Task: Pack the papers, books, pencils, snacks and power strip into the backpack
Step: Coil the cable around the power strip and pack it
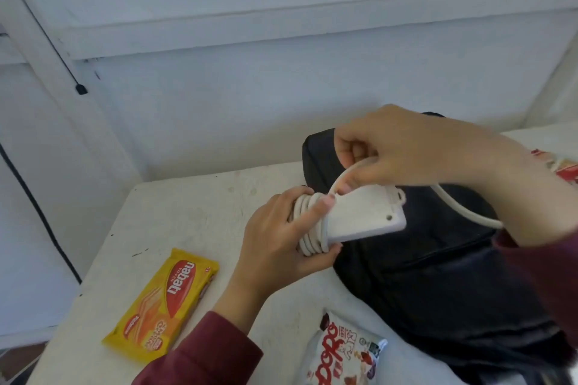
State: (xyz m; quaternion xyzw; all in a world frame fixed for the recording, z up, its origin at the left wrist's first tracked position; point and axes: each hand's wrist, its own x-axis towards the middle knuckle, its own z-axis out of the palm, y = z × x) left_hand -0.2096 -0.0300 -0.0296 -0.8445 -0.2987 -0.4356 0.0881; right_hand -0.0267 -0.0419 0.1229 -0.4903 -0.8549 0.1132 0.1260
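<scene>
Left hand [275,244] grips the white power strip [366,216] at its cord-wrapped end, held over the black backpack [438,275] lying on the white table [187,212]. Right hand [406,150] pinches the loose white cord [463,209] just above the strip. Yellow wafer pack [165,303] near the table's left edge; white-and-red snack bag [344,353] at the near edge, beside the backpack.

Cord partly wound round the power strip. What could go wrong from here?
1. The coils on the power strip are held only by the left hand; they may slip loose if its grip eases.
2. The loose cord from the right hand trails over the backpack and could snag there.
</scene>
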